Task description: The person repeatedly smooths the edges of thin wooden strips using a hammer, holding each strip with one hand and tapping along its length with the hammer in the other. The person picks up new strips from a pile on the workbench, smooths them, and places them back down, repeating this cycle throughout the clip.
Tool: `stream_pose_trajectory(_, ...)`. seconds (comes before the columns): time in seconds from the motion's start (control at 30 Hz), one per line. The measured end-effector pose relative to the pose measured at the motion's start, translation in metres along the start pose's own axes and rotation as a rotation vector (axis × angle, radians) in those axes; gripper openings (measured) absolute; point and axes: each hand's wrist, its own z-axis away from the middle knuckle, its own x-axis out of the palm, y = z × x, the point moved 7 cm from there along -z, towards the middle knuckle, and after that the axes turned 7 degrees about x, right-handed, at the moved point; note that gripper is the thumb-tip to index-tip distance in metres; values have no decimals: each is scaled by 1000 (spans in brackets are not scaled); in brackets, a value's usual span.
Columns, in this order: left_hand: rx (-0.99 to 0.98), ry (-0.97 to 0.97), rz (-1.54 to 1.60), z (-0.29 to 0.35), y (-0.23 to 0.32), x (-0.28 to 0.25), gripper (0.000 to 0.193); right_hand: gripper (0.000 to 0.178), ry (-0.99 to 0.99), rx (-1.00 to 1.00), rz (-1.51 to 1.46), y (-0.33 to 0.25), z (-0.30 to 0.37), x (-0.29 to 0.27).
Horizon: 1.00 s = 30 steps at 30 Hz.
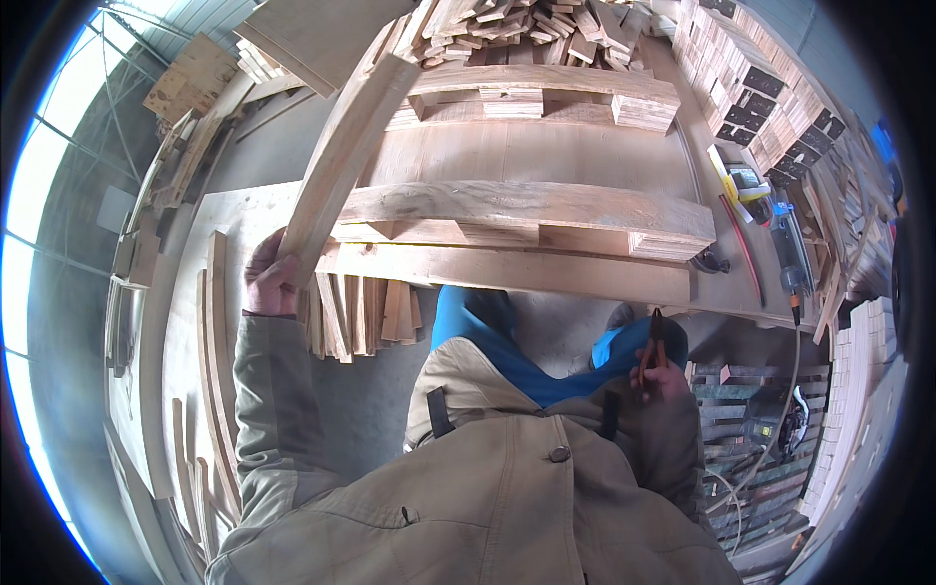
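The two hands are well apart: at 9 o'clock the left hand (268,281) is wrapped around the low end of a board (351,161), which slants up toward 1 o'clock. At 4 o'clock the right hand (663,378) is closed on orange pliers (655,343), their tip pointing to 12. A wood frame (526,203) sits near 12 o'clock, with a heap of sticks (546,31) farther off that way.

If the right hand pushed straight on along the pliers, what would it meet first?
Likely the nearest plank, just beyond the pliers in the right hand, though relative height is unclear.
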Motion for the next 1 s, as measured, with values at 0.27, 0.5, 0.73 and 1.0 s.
stream_pose_trajectory(0.27, 107, -83, 59, -2, 35, 61, 47, 54, -33, -14, 2, -2, 4, 2)
stream_pose_trajectory(0.5, -142, -149, 98, 16, -21, 78, 42, 54, -37, -24, -12, -3, 9, 4)
stream_pose_trajectory(0.73, -192, 123, 24, 18, -66, 26, 21, 56, -20, -44, -10, -5, 13, 6)
stream_pose_trajectory(1.0, -131, 124, 202, -24, -23, -1, 26, 57, -21, -28, -4, -5, 10, 8)
